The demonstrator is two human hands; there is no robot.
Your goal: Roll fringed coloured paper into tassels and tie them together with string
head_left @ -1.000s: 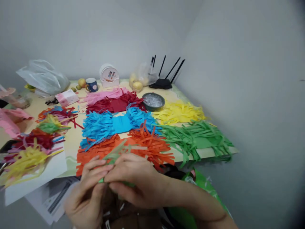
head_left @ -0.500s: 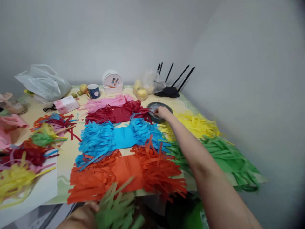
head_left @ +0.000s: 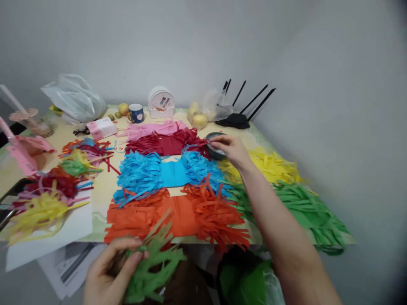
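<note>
Left fingers (head_left: 137, 257) are closed round a green tassel (head_left: 143, 278), grip of right fingers (head_left: 222, 138) unclear; bundles (head_left: 41, 210) are gathered, fringed sheets (head_left: 179, 218) left flat.

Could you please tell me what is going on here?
A left hand pinches a green tassel in front of the table. The right hand is at the bowl; whether it holds anything is unclear. On the table, an orange fringed sheet lies nearest, with a blue one just beyond.
</note>
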